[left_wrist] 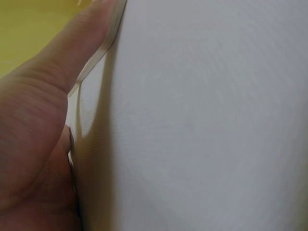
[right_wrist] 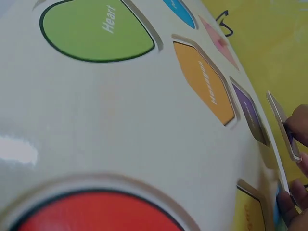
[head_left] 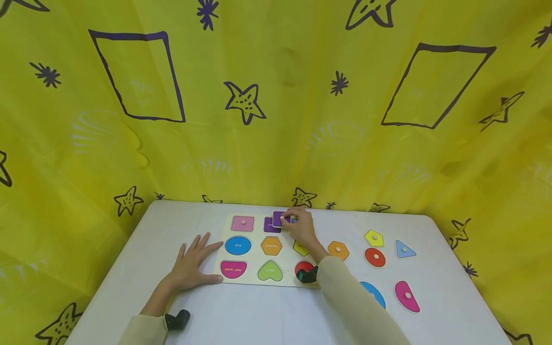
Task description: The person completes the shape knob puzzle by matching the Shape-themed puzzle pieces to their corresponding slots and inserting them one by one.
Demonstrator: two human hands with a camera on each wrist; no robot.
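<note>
My right hand (head_left: 302,229) pinches a purple square puzzle piece (head_left: 277,216) by its small knob. The piece is raised over the puzzle board (head_left: 255,258), partly covering the purple recess (head_left: 271,228). In the right wrist view, the piece (right_wrist: 281,122) appears tilted and apart from the board. My left hand (head_left: 191,263) lies with fingers spread at the board's left side. Its thumb (left_wrist: 79,45) touches the board's near edge. A pink rectangle piece (head_left: 238,224) with a knob sits in the far-left recess. My right hand and sleeve hide part of the board's right side.
Loose knobbed pieces lie right of the board: an orange hexagon (head_left: 336,254), yellow pentagon (head_left: 371,242), red circle (head_left: 372,261), blue triangle (head_left: 401,254) and magenta half round (head_left: 404,303). My right sleeve (head_left: 353,297) partly covers a blue piece (head_left: 376,294). A yellow curtain (head_left: 276,153) hangs behind the table.
</note>
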